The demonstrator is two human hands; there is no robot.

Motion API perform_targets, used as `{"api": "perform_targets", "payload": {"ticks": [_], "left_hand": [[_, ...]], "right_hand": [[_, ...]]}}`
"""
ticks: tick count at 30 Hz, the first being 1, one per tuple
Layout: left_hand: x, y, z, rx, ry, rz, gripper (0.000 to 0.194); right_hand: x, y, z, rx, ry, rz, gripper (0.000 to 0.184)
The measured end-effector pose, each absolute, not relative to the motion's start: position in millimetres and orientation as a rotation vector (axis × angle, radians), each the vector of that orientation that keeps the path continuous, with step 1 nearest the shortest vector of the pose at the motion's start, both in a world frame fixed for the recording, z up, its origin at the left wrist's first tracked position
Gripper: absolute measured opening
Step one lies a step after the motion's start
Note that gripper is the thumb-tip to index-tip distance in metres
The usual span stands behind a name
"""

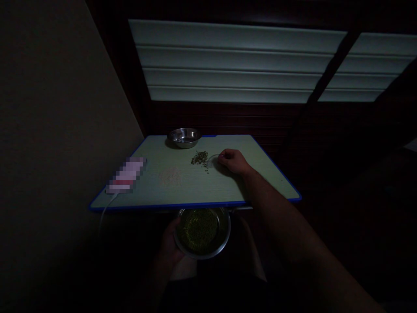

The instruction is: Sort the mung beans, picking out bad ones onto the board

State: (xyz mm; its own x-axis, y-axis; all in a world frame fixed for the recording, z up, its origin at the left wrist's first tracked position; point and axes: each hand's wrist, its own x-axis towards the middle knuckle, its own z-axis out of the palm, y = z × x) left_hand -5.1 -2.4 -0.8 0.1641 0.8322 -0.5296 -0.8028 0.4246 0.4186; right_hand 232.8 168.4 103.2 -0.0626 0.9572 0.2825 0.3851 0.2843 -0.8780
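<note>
My left hand (pixel 169 245) grips the rim of a steel bowl (pixel 224 243) full of small green grains, held below the near edge of a pale table (pixel 195 191) with a blue rim. My right hand (pixel 233 161) rests on the table with its fingers curled, beside a small pile of dark green grains (pixel 199 158). A small pale round thing (pixel 212 161) lies at its fingertips; whether the fingers hold anything is hidden. A faint heap of whitish grains (pixel 169 177) lies left of centre.
An empty steel bowl (pixel 184 137) stands at the table's far edge. A flat pixelated object (pixel 126 175) with a white cable lies at the left. A wall rises on the left; slatted blinds (pixel 234 61) fill the back. The room is dark.
</note>
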Motion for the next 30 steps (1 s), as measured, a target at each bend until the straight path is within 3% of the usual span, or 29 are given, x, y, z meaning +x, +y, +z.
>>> {"api": "perform_targets", "payload": {"ticks": [30], "left_hand": [[-10.0,0.5,-9.7,0.042,0.710,1.122,0.020]], "right_hand": [[235.2,173.8,99.0,-1.346,-1.588,0.765,0.012]]}}
